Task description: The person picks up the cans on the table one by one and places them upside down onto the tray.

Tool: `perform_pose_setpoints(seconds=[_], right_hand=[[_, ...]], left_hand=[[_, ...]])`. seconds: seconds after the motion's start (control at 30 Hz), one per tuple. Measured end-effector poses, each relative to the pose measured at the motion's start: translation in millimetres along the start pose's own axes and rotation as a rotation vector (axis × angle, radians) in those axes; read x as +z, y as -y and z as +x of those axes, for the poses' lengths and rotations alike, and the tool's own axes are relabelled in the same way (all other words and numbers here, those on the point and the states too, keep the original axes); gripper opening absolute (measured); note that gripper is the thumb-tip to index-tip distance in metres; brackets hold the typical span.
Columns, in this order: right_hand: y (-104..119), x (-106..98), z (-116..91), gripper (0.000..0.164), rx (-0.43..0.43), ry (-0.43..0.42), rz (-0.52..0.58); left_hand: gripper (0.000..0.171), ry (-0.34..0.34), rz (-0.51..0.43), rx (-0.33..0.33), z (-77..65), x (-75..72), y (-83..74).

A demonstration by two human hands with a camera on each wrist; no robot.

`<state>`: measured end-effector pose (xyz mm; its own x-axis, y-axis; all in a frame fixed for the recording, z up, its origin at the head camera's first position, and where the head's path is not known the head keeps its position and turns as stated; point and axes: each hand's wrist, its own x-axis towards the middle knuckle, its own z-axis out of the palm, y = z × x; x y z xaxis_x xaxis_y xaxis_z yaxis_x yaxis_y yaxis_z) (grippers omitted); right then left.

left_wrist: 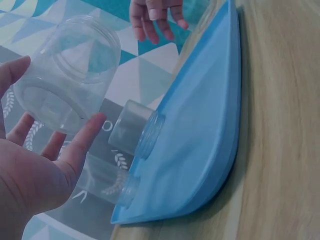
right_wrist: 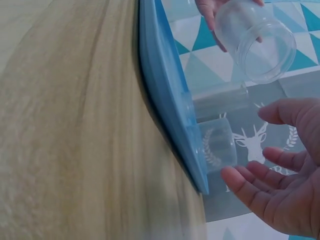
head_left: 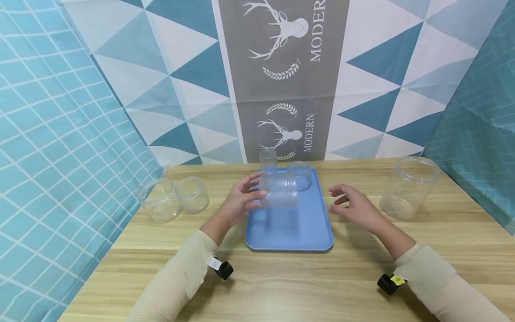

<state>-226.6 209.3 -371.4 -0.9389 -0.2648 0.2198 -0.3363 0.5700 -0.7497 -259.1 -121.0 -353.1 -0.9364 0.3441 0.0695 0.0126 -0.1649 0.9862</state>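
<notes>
My left hand (head_left: 241, 199) holds a clear plastic jar (head_left: 278, 190) by its base end, raised over the blue tray (head_left: 277, 232). The jar lies on its side in the air, its threaded mouth turned to the right. In the left wrist view the fingers and thumb curve about the base of the jar (left_wrist: 70, 75). My right hand (head_left: 354, 205), holding nothing, hovers just right of the tray with loosely bent fingers. Two clear jars stand mouth-down at the tray's back: a narrow one (head_left: 268, 161) and a wider, short one (head_left: 299, 174).
Two short, wide clear jars (head_left: 161, 208) (head_left: 193, 197) stand side by side on the wooden table (head_left: 281, 286) at the left. A large clear jar (head_left: 408, 192) stands at the right, beyond my right forearm. Patterned cloth walls (head_left: 193, 89) close off the back and both sides.
</notes>
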Motion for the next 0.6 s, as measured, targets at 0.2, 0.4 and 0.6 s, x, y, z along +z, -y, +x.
perform_pose_setpoints(seconds=[0.2, 0.4, 0.6], right_hand=[[-3.5, 5.2, 3.0, 0.05, 0.07, 0.028, -0.004], [-6.0, 11.2, 8.0, 0.063, 0.212, 0.113, 0.126], [-8.9, 15.5, 14.7, 0.065, 0.286, 0.123, 0.18]], left_hand=[[0.067, -0.007, 0.124, 0.002, 0.1, -7.9, -4.0], [0.07, 0.003, 0.246, 0.027, 1.6, -14.9, -9.0], [0.069, -0.006, 0.353, 0.035, 6.6, -16.7, -18.5]])
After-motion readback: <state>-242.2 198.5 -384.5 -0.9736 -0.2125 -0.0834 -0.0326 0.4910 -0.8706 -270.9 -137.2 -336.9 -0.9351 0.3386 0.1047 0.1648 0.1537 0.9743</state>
